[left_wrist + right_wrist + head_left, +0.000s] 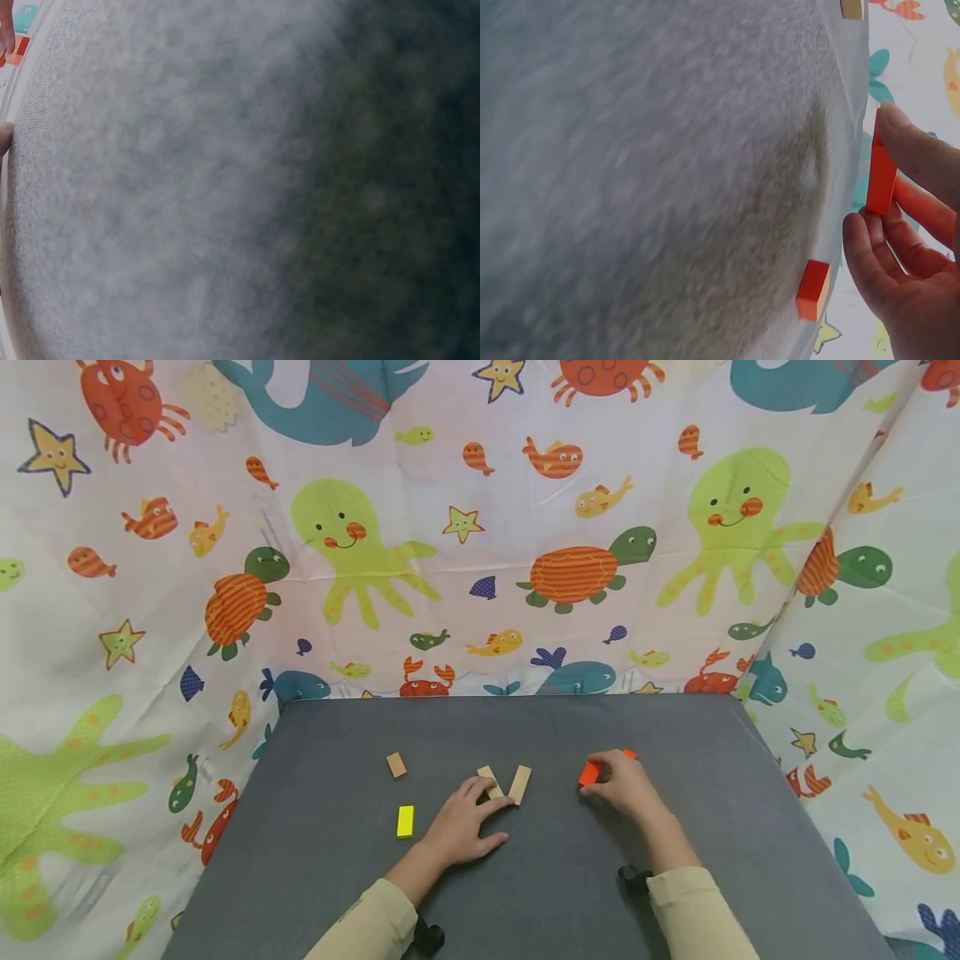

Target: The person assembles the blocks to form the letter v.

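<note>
My right hand (624,787) pinches an orange-red block (589,773) between thumb and fingers. In the right wrist view the held block (881,176) looks upright and off the table. A second orange-red block (630,753) lies just beyond that hand, partly hidden by it. My left hand (463,828) lies over the table with fingers spread and thumb apart. Its fingers reach over a plain wooden block (491,782), partly covering it, and one fingertip is at the near end of another wooden block (520,785). Whether they touch is unclear. The left wrist view shows mostly blurred tabletop.
A yellow block (405,822) and a short wooden block (396,765) lie left of my left hand. All rest on a grey cloth-covered table (330,877). A sea-animal curtain (450,560) hangs behind it and along the sides.
</note>
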Tool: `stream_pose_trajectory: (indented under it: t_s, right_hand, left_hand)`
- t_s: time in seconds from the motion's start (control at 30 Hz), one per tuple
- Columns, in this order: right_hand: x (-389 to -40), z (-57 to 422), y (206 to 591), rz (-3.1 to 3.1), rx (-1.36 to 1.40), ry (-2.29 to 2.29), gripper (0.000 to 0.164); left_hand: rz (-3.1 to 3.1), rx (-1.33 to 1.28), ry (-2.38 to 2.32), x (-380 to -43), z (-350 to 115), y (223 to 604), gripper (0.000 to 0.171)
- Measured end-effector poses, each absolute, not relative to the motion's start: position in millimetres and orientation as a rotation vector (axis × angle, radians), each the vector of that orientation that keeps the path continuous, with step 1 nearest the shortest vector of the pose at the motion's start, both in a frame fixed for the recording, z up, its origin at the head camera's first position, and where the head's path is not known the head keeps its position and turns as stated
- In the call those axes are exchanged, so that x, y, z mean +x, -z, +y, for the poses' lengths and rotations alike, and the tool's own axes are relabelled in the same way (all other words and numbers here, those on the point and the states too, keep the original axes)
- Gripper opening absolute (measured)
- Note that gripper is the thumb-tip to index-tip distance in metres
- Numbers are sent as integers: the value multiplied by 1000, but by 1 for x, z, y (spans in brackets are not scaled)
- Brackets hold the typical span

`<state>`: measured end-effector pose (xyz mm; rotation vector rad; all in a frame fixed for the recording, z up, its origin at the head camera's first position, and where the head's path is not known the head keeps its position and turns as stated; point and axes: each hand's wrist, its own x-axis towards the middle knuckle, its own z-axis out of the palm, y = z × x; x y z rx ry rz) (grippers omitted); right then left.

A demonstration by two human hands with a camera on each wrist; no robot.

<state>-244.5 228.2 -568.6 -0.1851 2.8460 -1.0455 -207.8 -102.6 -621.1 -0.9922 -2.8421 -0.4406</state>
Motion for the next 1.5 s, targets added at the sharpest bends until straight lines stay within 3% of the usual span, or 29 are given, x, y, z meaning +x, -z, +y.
stream_pose_trajectory:
  t_s: [1.5]
  right_hand:
    - [-267, 186, 561, 2839, -188, 1075, 64]
  left_hand:
    - [-2885, -946, 518, -206, -101, 620, 55]
